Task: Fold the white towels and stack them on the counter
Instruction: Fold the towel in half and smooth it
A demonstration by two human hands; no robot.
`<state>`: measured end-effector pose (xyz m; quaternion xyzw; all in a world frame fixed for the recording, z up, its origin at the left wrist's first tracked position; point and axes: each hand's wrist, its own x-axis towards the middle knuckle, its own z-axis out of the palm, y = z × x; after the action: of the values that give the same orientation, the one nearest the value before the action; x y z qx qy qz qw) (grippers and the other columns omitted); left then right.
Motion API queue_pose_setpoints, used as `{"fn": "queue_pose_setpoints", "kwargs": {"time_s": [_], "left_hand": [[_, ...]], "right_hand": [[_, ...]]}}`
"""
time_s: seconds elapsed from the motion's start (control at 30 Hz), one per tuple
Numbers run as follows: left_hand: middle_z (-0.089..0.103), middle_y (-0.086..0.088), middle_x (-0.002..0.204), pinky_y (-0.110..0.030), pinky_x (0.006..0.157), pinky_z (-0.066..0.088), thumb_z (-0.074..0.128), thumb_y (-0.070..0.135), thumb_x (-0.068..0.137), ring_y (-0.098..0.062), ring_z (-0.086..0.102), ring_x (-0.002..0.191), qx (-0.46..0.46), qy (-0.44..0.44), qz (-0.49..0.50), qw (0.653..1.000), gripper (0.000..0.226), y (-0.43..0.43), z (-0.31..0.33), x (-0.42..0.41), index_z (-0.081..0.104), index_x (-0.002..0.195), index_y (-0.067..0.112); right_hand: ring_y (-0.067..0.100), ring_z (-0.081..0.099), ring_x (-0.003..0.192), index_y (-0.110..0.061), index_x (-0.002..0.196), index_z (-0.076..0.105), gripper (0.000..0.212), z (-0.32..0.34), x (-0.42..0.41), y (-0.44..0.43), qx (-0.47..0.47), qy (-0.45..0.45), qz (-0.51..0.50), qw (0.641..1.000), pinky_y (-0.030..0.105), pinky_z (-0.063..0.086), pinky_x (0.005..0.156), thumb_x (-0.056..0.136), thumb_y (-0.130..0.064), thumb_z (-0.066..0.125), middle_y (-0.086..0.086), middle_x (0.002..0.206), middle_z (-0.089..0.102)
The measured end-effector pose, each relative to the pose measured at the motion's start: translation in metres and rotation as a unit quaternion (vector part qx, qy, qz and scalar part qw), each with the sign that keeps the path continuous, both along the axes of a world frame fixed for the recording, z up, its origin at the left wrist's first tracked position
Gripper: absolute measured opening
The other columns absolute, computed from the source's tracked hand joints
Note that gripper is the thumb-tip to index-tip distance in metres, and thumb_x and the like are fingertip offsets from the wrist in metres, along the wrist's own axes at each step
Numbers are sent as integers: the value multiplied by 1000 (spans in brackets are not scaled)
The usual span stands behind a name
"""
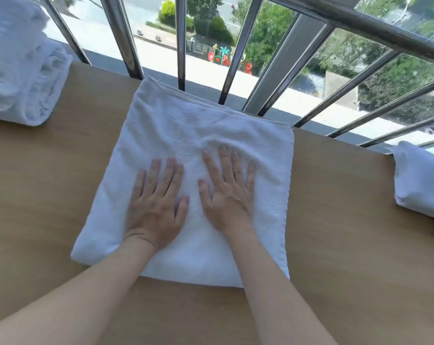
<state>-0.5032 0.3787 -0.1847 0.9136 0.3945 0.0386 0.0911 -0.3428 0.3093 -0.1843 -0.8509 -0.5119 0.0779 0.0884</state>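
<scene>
left hand (156,207) and right hand (229,195) – flat, fingers spread, on folded towel (198,135) mid-frame | wooden surface (61,183) | towel stack (19,70) upper left – no readable writing

Towel stack (24,70) at far left cut off by top and left edges, count unreadable. Crumpled towel (422,180) at right cut by right edge, full shape unknown. Both forearms run out of bottom edge. Towel patch under left hand (156,205) and right hand (227,192) hidden. Street beyond railing (181,43) blurred.
</scene>
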Motion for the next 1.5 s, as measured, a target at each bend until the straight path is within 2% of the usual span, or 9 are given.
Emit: {"fn": "queue_pose_setpoints", "kwargs": {"time_s": [0.23, 0.43, 0.6, 0.87, 1.07, 1.17, 1.27, 1.33, 1.5], "left_hand": [[23, -4, 165, -49, 123, 15, 36, 45, 95, -27, 15, 153, 27, -13, 8, 1000, 68, 4, -1, 4, 30, 157, 17], [24, -4, 164, -50, 123, 15, 39, 46, 91, -28, 17, 153, 26, -23, 10, 999, 71, 5, 0, 4, 31, 156, 18], [22, -4, 165, -51, 122, 15, 37, 48, 90, -28, 16, 153, -4, 1, 10, 1000, 74, 5, 3, 4, 30, 157, 19], [20, -3, 166, -46, 124, 4, 34, 48, 92, -30, 13, 153, -39, -1, -1, 999, 72, 5, -1, 2, 26, 158, 20], [12, -6, 167, -45, 125, 0, 24, 38, 101, -28, 7, 154, -69, -9, -14, 997, 61, 6, 4, 0, 19, 159, 19], [16, -11, 165, -46, 125, 6, 21, 32, 102, -29, 13, 153, -87, -10, -56, 995, 59, 14, 10, -8, 23, 158, 13], [27, -15, 161, -48, 123, 18, 21, 34, 100, -34, 25, 150, -56, 16, -190, 980, 62, 52, 9, -23, 31, 154, 7], [15, -7, 166, -44, 125, 7, 18, 42, 100, -31, 12, 153, -44, 47, -237, 969, 67, 85, 9, -19, 21, 158, 11], [-8, 9, 168, -43, 123, -11, 6, 62, 95, -28, -15, 153, -48, 73, -173, 981, 73, 154, 4, 40, -5, 160, 31]], "right_hand": [[15, -15, 152, -45, 155, -2, 63, 2, 81, 44, -54, 16, -83, 995, 47, -13, 121, 97, -61, 16, -6, 167, -9], [18, -2, 153, -34, 157, 15, 63, 7, 119, 59, -56, 18, -150, 987, 50, -12, 121, 98, -55, 15, 0, 167, 10], [20, -12, 153, -29, 159, 4, 62, 10, 79, 34, -32, 35, -173, 984, 50, -12, 120, 102, -47, 20, 0, 167, -6], [20, -11, 153, -34, 159, 2, 66, 6, -55, -71, -40, 24, -126, 991, 50, -7, 122, 101, -58, 23, 0, 167, -4], [18, -21, 150, -28, 157, -12, 66, 13, -50, -66, -117, 12, -316, 942, 52, -9, 120, 100, -53, 9, -2, 165, -20], [26, -8, 153, -25, 160, 3, 68, 16, -97, -23, -24, 50, -264, 963, 51, -6, 122, 99, -47, 23, 3, 167, -6], [31, -3, 153, -29, 159, 17, 69, 8, -120, -3, -21, 27, -183, 982, 55, -1, 122, 96, -48, 37, 4, 167, 4], [32, -1, 153, -28, 159, 17, 72, 4, -116, 0, -26, 8, -186, 982, 57, 1, 121, 94, -53, 39, 4, 167, 6], [36, 7, 152, -25, 157, 25, 76, 3, -114, 3, -2, -21, -183, 983, 62, 8, 119, 89, -52, 47, 6, 166, 15]]}}
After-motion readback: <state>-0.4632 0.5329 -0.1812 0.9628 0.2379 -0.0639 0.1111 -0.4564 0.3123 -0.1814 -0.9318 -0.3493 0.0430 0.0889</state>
